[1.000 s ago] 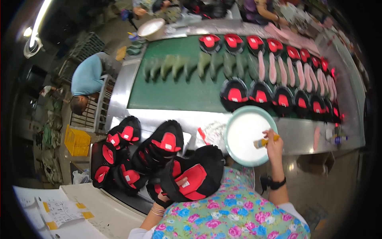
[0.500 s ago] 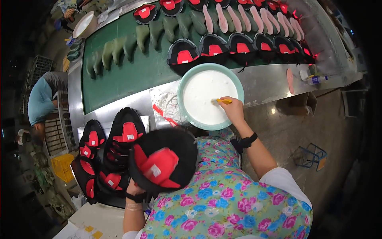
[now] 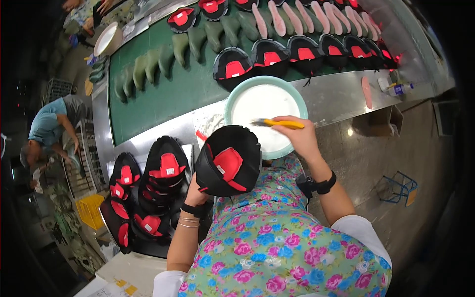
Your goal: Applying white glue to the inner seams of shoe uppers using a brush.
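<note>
- Head view, middle of the frame: the left hand is clamped on one black upper, and it's come up closer to the basin than half a second ago, hiding some lower-left rim.
- Right hand has the one brush pinched in its fingers. Its bristles were in the white liquid; now they look lifted, near the upper. Work-wise, I'd say the two are about within reach.
- Counts: one basin, one bowl upper left, six-ish uppers in the near row, roughly ten green shapes, one loose insole at right. Lower-left pile: too overlapped, can't tell.
</note>
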Motion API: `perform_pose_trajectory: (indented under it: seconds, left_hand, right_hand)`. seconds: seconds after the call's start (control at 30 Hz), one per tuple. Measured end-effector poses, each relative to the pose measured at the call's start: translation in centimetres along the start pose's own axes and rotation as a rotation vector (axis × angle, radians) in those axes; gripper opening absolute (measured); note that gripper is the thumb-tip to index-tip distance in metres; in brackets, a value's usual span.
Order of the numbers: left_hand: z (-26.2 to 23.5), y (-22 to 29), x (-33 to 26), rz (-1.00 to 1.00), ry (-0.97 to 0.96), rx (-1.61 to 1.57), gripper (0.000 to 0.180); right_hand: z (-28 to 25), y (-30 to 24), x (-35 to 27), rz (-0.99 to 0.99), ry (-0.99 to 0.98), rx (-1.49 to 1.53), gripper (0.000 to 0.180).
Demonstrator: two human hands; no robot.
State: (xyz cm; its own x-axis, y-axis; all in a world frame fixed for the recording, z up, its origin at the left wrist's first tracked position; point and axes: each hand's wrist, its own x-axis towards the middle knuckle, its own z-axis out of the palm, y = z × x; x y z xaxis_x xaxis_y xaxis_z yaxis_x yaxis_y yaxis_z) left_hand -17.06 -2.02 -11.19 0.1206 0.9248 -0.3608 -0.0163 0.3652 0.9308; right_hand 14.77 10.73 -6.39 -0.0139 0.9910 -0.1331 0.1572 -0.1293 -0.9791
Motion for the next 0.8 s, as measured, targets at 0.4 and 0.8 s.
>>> perform_pose_trajectory:
  seconds: [0.4,0.8]
  left_hand:
    - [-1.8,-1.6,1.9,0.264,-0.047,0.255,0.05]
    - [-3.2,0.5,3.3,0.194,0.374,-0.027,0.038]
  right_hand:
    - [1.9,1.2,0.3,0.012,0.112,-0.112,0.02]
    - [5.2,-6.5,-4.3,0.218,-0.103,0.023,0.022]
